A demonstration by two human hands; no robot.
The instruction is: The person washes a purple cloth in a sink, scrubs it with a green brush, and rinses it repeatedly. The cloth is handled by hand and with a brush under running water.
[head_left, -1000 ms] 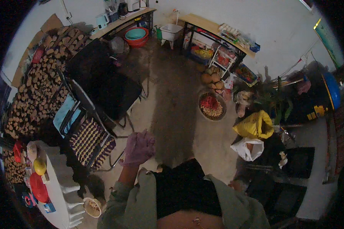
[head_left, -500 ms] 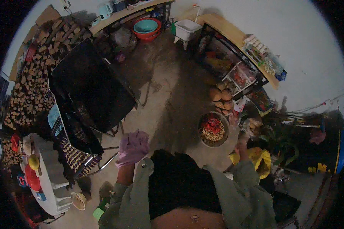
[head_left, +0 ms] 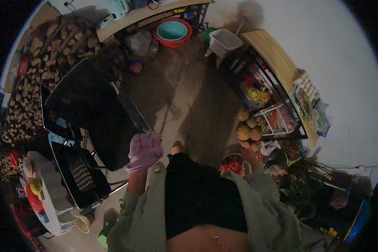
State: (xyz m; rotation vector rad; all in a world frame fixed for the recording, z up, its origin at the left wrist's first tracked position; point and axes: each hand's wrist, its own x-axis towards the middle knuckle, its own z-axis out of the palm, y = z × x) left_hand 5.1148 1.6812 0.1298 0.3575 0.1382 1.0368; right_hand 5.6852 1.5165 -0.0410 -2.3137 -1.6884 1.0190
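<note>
Though apart, left hand under pink cloth; right hand beside bowl; grips unclear

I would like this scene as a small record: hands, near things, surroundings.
Left hand: covered in pink fabric, glove or cloth unclear
Right hand: bare, beside bowl with red contents; touching unclear
Left side: black chair, stacked firewood, white table
Right side: wood-topped table
Far end: turquoise basin inside red basin, white tub

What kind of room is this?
It's probably a storage or utility room in somebody's home. There's a big stack of firewood, a teal basin sitting inside a red basin, and a long wooden shelf.
</note>
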